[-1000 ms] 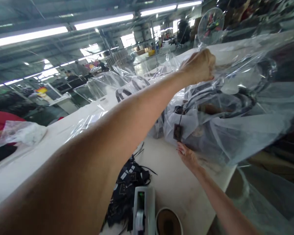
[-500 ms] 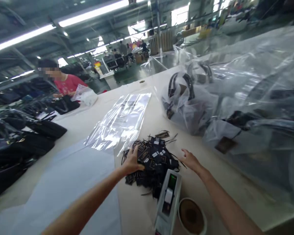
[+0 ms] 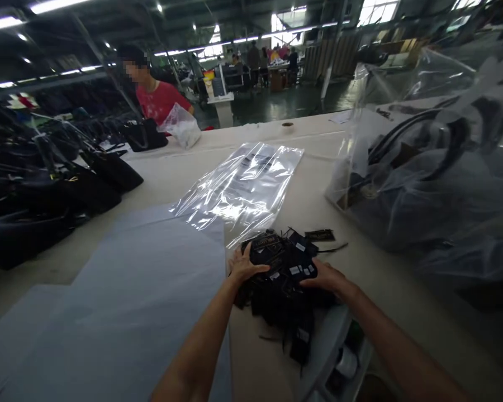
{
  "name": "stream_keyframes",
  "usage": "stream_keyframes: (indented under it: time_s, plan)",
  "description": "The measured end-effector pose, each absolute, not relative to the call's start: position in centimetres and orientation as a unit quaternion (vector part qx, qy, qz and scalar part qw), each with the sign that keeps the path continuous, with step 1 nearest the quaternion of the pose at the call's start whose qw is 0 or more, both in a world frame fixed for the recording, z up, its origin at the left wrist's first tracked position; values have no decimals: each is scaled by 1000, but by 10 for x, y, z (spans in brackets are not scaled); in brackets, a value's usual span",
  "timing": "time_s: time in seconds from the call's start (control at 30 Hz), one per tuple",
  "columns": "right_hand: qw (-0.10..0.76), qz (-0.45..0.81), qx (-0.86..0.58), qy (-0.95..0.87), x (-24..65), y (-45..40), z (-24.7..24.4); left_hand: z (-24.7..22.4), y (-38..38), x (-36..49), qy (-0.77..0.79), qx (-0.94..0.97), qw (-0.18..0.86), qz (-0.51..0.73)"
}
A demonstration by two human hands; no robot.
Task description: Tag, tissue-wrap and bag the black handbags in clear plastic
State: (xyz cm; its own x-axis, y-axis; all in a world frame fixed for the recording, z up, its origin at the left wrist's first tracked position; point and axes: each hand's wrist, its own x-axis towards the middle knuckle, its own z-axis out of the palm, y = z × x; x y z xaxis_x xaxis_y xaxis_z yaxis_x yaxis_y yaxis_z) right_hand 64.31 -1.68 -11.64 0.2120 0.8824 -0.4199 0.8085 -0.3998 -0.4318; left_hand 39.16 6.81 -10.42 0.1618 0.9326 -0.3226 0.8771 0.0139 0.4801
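A loose heap of black hang tags (image 3: 279, 293) with strings, gold lettering and small white stickers lies on the table in front of me. My left hand (image 3: 245, 265) rests against the heap's left side, thumb and fingers spread apart. On the right side, my right hand (image 3: 324, 276) touches the tags with its thumb and fingers apart. One tag (image 3: 319, 235) sits separate just beyond the heap. Close under my right forearm stands a pale device (image 3: 346, 357) with a white part in its opening, blurred and partly hidden.
Clear plastic sheets (image 3: 251, 178) lie beyond the heap; white paper (image 3: 151, 301) covers the table to the left. Bags in clear plastic (image 3: 427, 184) stand at right, black handbags (image 3: 67, 184) at left. A person in red (image 3: 159, 100) is across the table, near a tape roll (image 3: 287, 126).
My right hand has moved left from beside the heap onto its right side. My left hand stays at the left side. The view has turned, and the pale device looks tilted and blurred.
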Motion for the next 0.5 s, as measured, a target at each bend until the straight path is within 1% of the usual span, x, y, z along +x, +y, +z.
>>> stream_keyframes:
  time_s: [0.23, 0.43, 0.5]
  plan:
    - [-24, 309, -762, -568, 605, -21, -105, -126, 34, 370, 631, 729, 258, 64]
    - [-25, 314, -720, -619, 607, -24, -96, -125, 13, 355, 619, 735, 267, 76]
    - [-27, 305, -704, -641, 622, -16, -93, -125, -2, 344, 608, 752, 230, 113]
